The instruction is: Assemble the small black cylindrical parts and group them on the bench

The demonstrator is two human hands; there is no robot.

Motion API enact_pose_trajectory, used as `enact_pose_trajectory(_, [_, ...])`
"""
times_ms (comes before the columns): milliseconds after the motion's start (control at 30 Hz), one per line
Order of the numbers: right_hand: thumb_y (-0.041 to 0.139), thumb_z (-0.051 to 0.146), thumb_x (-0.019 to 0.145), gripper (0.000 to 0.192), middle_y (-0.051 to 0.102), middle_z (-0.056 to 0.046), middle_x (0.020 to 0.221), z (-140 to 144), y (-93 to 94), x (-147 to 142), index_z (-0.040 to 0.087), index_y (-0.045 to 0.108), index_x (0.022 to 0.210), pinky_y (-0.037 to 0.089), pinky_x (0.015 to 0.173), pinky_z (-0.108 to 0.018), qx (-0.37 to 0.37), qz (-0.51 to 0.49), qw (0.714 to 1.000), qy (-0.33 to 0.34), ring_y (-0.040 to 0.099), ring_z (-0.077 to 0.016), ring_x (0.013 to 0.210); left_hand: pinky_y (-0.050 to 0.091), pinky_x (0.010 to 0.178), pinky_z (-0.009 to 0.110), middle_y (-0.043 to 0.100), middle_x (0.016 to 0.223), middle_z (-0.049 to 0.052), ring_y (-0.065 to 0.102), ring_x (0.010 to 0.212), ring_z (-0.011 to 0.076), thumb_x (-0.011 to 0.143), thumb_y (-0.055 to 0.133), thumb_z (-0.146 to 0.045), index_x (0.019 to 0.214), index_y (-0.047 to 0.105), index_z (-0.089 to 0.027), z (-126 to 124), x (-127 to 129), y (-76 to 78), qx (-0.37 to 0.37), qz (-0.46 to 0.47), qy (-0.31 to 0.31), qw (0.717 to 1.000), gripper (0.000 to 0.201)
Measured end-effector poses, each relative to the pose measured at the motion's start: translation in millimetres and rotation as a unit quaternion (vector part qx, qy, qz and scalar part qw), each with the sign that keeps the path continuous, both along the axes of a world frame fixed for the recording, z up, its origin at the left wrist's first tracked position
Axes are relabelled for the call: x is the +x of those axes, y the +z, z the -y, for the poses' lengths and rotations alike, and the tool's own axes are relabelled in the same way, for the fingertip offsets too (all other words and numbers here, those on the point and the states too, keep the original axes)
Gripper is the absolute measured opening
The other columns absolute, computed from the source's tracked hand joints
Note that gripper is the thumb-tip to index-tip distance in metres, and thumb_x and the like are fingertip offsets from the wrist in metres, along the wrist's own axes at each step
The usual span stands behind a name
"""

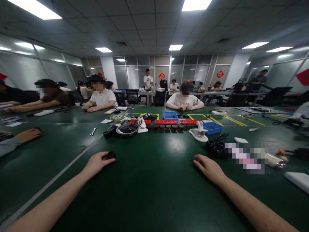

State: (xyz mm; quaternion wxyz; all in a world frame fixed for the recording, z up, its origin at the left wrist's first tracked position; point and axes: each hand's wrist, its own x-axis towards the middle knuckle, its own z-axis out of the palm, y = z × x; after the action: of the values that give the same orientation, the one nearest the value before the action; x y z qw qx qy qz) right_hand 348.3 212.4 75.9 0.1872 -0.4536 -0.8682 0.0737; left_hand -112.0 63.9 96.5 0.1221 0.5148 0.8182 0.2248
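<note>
Both forearms stretch over the green surface (154, 180); left hand (96, 163) lies palm down, fingertips pinching a small black part (111, 155); part is dark, rounded, glossy, resting on the surface at the fingertips, detail too small to tell; right hand (209, 168) lies flat, fingers loosely curled, holding nothing; black cluster (215, 149) sits just beyond it; farther out, round black dish (127, 130), red strip (166, 121), blue tray (212, 127), white clamp (199, 132); wrench (93, 131) off left.
</note>
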Motion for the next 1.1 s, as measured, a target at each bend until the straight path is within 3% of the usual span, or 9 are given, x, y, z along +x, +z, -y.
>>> enact_pose_trajectory(200, [0.033,0.038,0.081,0.028,0.057,-0.004,0.083,8,4.7,-7,0.02,0.054,0.09,0.041,0.065,-0.027,0.006,0.001,1.0,0.031,0.054,-0.0168,0.075,0.039,0.069,0.029,0.059,0.091,0.007,0.053,0.083,0.0228,0.059,0.058,-0.05,0.093,0.061,-0.016,-82,115,-1.7,0.067,0.037,-0.188,0.979,0.048])
enact_pose_trajectory(300, [0.034,0.036,0.081,0.027,0.056,-0.004,0.081,10,7.0,-6,0.02,0.054,0.089,0.04,0.065,-0.027,-0.006,-0.008,1.0,0.026,0.053,-0.0165,0.074,0.04,0.067,0.028,0.059,0.087,0.006,0.054,0.079,0.0213,0.06,0.058,-0.05,0.09,0.061,-0.017,-101,168,-5.5,0.073,0.033,-0.261,0.962,0.044])
enact_pose_trajectory(400, [0.035,0.036,0.081,0.027,0.055,-0.003,0.077,10,7.3,-7,0.02,0.053,0.092,0.04,0.064,-0.028,-0.026,-0.029,0.999,0.019,0.052,-0.0163,0.072,0.04,0.064,0.028,0.057,0.085,0.005,0.054,0.076,0.0202,0.061,0.057,-0.051,0.091,0.059,-0.017,-107,195,-10.3,0.078,0.028,-0.283,0.955,0.045])
enact_pose_trajectory(500, [0.041,0.038,0.078,0.034,0.055,-0.002,0.078,8,7.5,-17,0.02,0.046,0.106,0.04,0.063,-0.028,-0.071,-0.063,0.995,0.031,0.051,-0.0151,0.068,0.041,0.065,0.029,0.056,0.087,0.005,0.054,0.076,0.0201,0.06,0.058,-0.053,0.093,0.057,-0.019,-107,200,-12.1,0.07,0.042,-0.287,0.954,0.048])
enact_pose_trajectory(667, [0.058,0.038,0.067,0.059,0.054,-0.005,0.094,-2,14.6,-52,0.019,0.038,0.118,0.041,0.068,-0.028,-0.191,-0.084,0.968,0.137,0.051,-0.0159,0.078,0.042,0.073,0.03,0.052,0.102,0.006,0.051,0.087,0.0203,0.056,0.064,-0.046,0.113,0.046,-0.021,-108,191,-1.6,0.097,0.09,-0.303,0.944,0.065])
enact_pose_trajectory(767, [0.064,0.035,0.062,0.065,0.053,-0.007,0.098,-12,19.5,-74,0.017,0.039,0.119,0.041,0.072,-0.03,-0.23,-0.069,0.952,0.189,0.051,-0.0172,0.082,0.04,0.079,0.029,0.051,0.104,0.004,0.049,0.093,0.0192,0.061,0.064,-0.039,0.108,0.05,-0.023,-112,185,5.3,0.098,0.113,-0.35,0.925,0.052])
enact_pose_trajectory(900, [0.065,0.034,0.061,0.05,0.054,-0.004,0.092,-22,17.1,-91,0.018,0.051,0.106,0.04,0.071,-0.03,-0.181,-0.036,0.955,0.231,0.049,-0.018,0.081,0.038,0.079,0.029,0.056,0.094,0.002,0.05,0.09,0.0182,0.066,0.061,-0.033,0.097,0.058,-0.022,-118,180,5.0,0.076,0.117,-0.382,0.914,0.033])
enact_pose_trajectory(1100, [0.061,0.03,0.067,0.028,0.054,-0.003,0.089,-30,7.2,-95,0.018,0.056,0.093,0.036,0.074,-0.029,-0.131,0.003,0.962,0.239,0.048,-0.0175,0.083,0.039,0.069,0.025,0.055,0.092,0.001,0.05,0.076,0.014,0.069,0.057,-0.033,0.101,0.053,-0.022,-121,179,1.9,0.071,0.108,-0.406,0.905,0.034])
